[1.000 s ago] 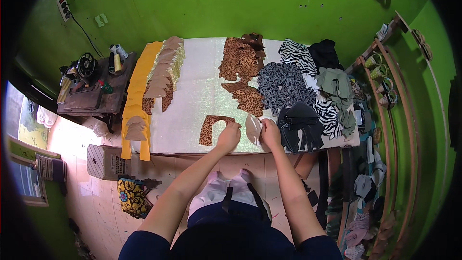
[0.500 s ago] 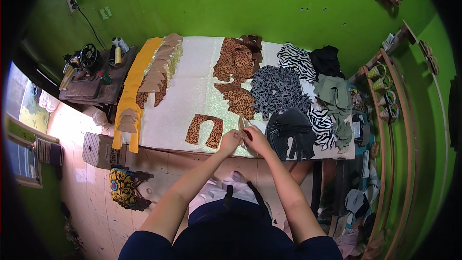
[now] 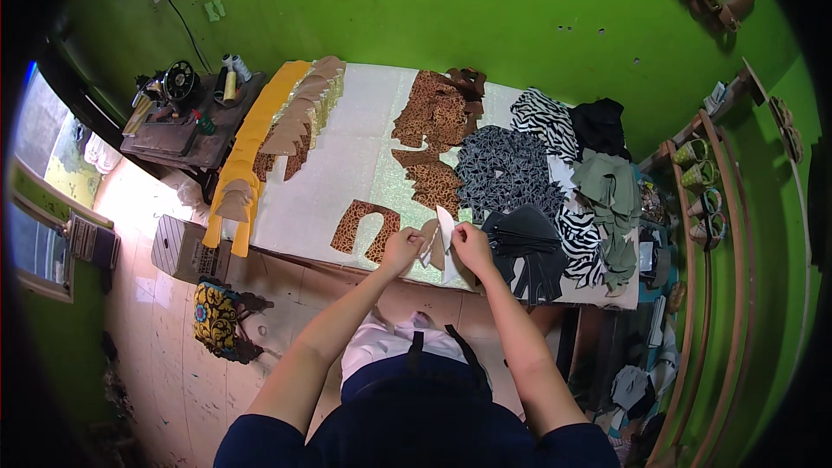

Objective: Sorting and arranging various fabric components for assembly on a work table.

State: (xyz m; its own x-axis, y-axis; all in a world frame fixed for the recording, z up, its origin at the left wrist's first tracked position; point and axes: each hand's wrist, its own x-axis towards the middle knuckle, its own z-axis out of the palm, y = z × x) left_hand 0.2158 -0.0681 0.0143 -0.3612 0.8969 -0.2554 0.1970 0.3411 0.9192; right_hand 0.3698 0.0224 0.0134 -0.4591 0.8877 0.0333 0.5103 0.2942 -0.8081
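Since half a second ago the hands have drawn slightly apart at the table's (image 3: pixel 321 199) near edge. The left hand (image 3: pixel 402 249) pinches a tan cut piece (image 3: pixel 430 237), and the right hand (image 3: pixel 469 245) pinches a white piece (image 3: pixel 445 227). A leopard-print piece (image 3: pixel 364 227) lies just beside them. Green walls (image 3: pixel 485 9) surround the table; a sewing machine (image 3: pixel 178 82) stands far left.

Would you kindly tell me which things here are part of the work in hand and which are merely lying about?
In hand:
left hand
right hand
pale cut pieces held between them
leopard-print piece beside them

Lying about:
sewing machine
thread spools
yellow fabric
zebra-print fabric
cardboard box
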